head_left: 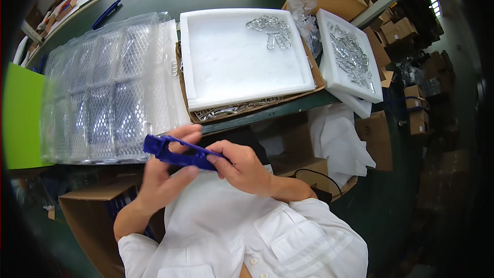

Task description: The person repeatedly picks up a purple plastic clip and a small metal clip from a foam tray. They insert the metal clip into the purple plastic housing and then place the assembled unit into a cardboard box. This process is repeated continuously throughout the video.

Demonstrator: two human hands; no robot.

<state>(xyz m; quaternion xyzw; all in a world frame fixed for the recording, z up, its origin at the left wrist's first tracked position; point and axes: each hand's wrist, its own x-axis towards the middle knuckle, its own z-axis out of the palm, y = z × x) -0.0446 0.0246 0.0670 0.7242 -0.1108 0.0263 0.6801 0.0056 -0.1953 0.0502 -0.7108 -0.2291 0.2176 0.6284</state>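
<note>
A long, hollow blue plastic part [180,154] with an open slot is held in front of my chest. My right hand [239,167] pinches its right end between thumb and fingers. Around the left half of the part is my left hand [167,177], a little blurred, its thumb and fingers apart; whether it touches the part is hard to see. Beyond my hands, a white foam tray [231,67] carries a small heap of bent wire clips [270,28]. It rests on a cardboard box [252,109] with more metal pieces showing along its front edge.
Left on the green table stands a clear plastic compartment case [100,90] beside a bright green panel [23,118]. Another foam tray [339,67] with wire clips lies right. A blue part [106,14] lies behind the case. An open cardboard box [98,216] stands below left.
</note>
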